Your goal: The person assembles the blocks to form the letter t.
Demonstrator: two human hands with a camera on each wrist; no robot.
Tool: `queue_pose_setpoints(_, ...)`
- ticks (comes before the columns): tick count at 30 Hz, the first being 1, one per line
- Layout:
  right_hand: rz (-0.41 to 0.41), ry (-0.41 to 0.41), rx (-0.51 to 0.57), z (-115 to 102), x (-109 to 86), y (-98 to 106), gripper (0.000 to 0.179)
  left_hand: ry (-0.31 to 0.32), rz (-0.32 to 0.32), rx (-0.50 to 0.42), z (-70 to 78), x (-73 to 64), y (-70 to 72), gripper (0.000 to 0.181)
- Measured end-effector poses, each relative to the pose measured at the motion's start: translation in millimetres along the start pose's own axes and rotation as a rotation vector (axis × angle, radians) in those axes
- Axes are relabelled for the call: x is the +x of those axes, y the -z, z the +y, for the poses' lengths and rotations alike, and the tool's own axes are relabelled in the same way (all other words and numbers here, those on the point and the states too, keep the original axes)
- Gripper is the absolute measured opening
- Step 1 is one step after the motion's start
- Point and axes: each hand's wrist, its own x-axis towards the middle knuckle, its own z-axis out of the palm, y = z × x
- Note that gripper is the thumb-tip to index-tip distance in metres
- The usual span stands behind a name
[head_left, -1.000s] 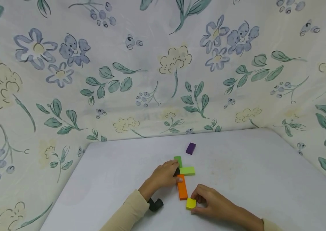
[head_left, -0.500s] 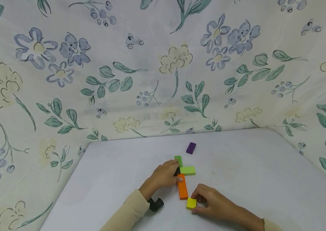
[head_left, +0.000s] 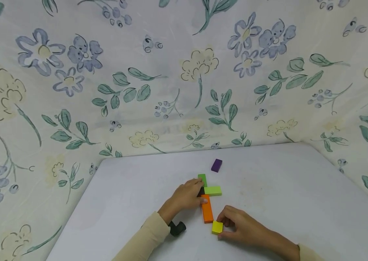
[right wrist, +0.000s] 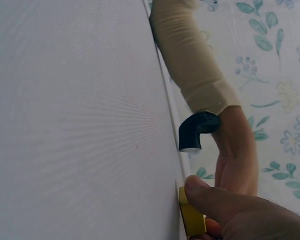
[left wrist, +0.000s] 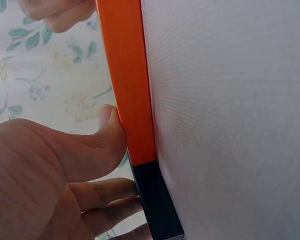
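My left hand (head_left: 185, 195) rests on a row of wooden blocks. Its thumb touches the top end of an orange block (head_left: 207, 210), while the fingers reach over a black block (head_left: 201, 192) to a green block (head_left: 202, 179). In the left wrist view the orange and black blocks meet end to end, and the fingers lie against the black one. A lime green block (head_left: 213, 191) sticks out rightward from the row. My right hand (head_left: 242, 226) pinches a yellow block (head_left: 217, 227) between thumb and fingers, at the lower right corner of the orange block.
A purple block (head_left: 217, 165) lies apart, farther back on the white table (head_left: 301, 203). By my left wrist is a black bent, pipe-like piece (head_left: 178, 228). A flower-printed sheet (head_left: 171, 83) rises behind the table and at its sides.
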Motion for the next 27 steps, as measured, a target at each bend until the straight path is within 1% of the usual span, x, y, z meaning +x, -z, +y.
queue_pose_setpoints(4, 0.006, 0.01, -0.004, 0.4, 0.0, 0.5, 0.035, -0.005, 0.003, 0.014, -0.8, 1.4, -0.4, 0.068)
queue_pose_setpoints(13, 0.017, 0.035, 0.0, 2.0, -0.6, 0.0, 0.037, -0.009, -0.005, 0.011, -0.4, 1.7, -0.9, 0.068)
queue_pose_setpoints(16, -0.004, 0.015, 0.05, 0.2, -0.1, 4.2, 0.037, -0.002, -0.002, 0.01, 1.4, 1.1, 0.3, 0.067)
queue_pose_setpoints(20, -0.046, -0.03, 0.145, -6.2, 0.0, 19.2, 0.033, 0.005, -0.007, 0.022, 3.6, 0.0, -0.7, 0.065)
queue_pose_setpoints(21, -0.05, -0.034, 0.154, -7.8, 0.2, 24.3, 0.032, 0.005, -0.007, 0.03, 3.9, -0.1, -1.7, 0.065)
queue_pose_setpoints(23, -0.049, -0.044, 0.142, -11.0, 2.0, 35.2, 0.031, 0.004, -0.006, 0.039, 3.7, -0.4, -3.6, 0.065)
queue_pose_setpoints(27, -0.026, -0.075, 0.054, -13.4, 13.0, 56.0, 0.034, 0.007, 0.008, 0.039, 3.0, -1.2, -2.8, 0.066)
